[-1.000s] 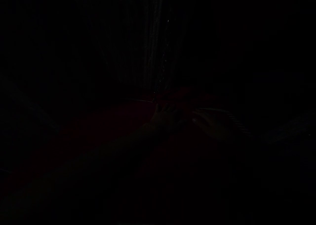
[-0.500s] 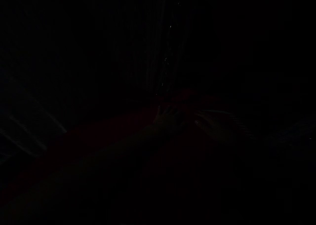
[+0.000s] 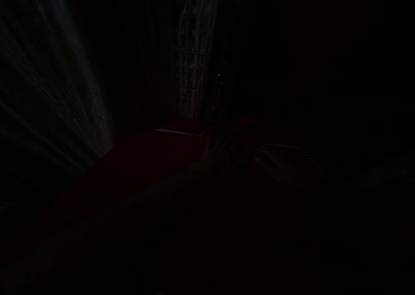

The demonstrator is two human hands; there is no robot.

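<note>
The view is very dark. My left hand [image 3: 222,153] reaches in from the lower left and lies on dark red cloth-like material [image 3: 139,161], its fingers spread away from me. Just to its right, my right hand [image 3: 275,161] points leftward, with its fingers stretched out low over the same red surface and one pale nail showing. No object shows in either hand. Shadow hides both palms, so I cannot tell how firmly they press. A thin dark upright shape with small glints [image 3: 219,81] comes down just beyond my left hand.
A narrow pale strip [image 3: 178,132] crosses the red surface beyond my left hand. Greyish streaked shapes stand at the left [image 3: 94,92] and at the back [image 3: 193,66]. Another thin pale line [image 3: 282,146] runs past my right hand. Deep shadow covers the right side.
The streaked shapes at the left and back show brighter, and the pale strip has come into view. My hands stay nearly in place and look dimmer.
</note>
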